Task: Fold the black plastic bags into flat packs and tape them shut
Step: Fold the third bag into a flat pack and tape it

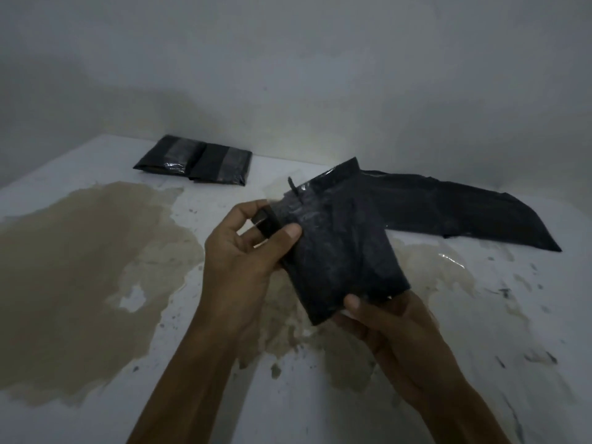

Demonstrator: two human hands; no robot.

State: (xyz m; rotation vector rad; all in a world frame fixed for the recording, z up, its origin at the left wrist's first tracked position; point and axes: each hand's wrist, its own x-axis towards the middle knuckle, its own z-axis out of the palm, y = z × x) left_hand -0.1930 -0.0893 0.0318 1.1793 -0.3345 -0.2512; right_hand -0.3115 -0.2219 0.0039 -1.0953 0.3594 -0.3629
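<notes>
Both hands grip a flat, folded black plastic pack (339, 248) held above the stained white table (96, 251): left hand (246, 248) pinches its left edge, right hand (384, 318) clasps its lower corner.

Dim, grainy, soft view; wide-angle bending at frame edges; faint glare on the worktop (450, 259) at right.
</notes>
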